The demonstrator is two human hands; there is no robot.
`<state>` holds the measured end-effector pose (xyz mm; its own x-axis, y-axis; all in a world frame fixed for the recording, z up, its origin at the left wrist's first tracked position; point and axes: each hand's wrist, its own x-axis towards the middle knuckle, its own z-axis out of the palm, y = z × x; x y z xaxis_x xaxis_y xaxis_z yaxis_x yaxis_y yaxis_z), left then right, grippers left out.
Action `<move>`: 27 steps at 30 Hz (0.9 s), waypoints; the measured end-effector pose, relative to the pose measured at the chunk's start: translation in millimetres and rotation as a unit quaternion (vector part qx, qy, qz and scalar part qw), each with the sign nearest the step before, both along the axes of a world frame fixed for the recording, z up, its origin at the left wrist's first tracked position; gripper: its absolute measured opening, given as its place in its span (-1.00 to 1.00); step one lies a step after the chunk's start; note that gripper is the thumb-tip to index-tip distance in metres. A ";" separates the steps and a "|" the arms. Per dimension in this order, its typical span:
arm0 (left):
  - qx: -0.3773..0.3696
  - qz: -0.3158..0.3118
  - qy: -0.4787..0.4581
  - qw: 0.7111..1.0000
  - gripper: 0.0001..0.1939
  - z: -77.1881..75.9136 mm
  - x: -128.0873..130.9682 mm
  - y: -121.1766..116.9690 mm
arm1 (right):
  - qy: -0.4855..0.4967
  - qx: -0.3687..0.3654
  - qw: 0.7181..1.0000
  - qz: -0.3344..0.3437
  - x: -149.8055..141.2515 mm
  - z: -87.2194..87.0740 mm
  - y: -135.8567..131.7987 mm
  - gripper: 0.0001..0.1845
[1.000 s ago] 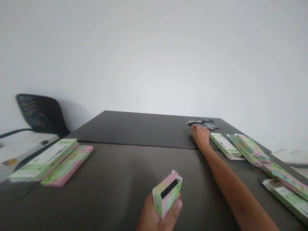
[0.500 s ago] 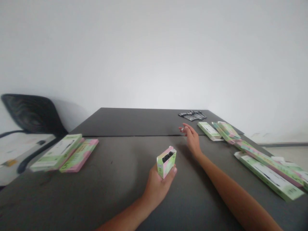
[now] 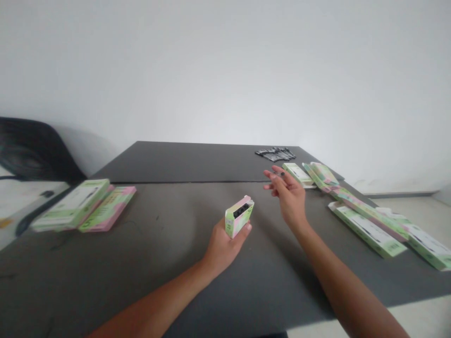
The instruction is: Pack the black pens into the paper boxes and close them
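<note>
From here, I see a thin pen (image 3: 282, 174) pinched by the fingers of my right hand (image 3: 291, 199); it seems to lie sideways. The box (image 3: 243, 219) is nearer and left, open end up, my left hand (image 3: 221, 244) clamped around it.

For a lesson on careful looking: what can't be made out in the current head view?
Head view: lower ends of the dark contents, hidden by the box in the left hand.
Head view: part of the thin item, hidden by the right hand.
Head view: count of the far sticks, small and overlapping.
Head view: left side of the chair, cut off by the picture edge.
</note>
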<state>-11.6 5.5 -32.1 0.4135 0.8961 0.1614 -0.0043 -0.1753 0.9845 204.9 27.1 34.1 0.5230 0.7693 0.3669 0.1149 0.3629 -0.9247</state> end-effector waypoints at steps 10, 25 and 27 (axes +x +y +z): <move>-0.006 -0.003 0.017 1.000 -0.63 5.0 0.3 -2.4 | 0.030 0.010 0.997 0.066 -18.0 11.6 -22.6 -0.55; -0.015 -0.045 -0.001 0.999 -0.65 12.7 0.5 -14.9 | -0.022 0.164 0.982 0.091 -49.4 41.3 -57.9 -0.51; -0.012 -0.057 -0.002 0.998 -0.65 12.9 -0.3 -18.0 | -0.049 0.191 0.977 0.085 -54.0 38.9 -61.7 -0.53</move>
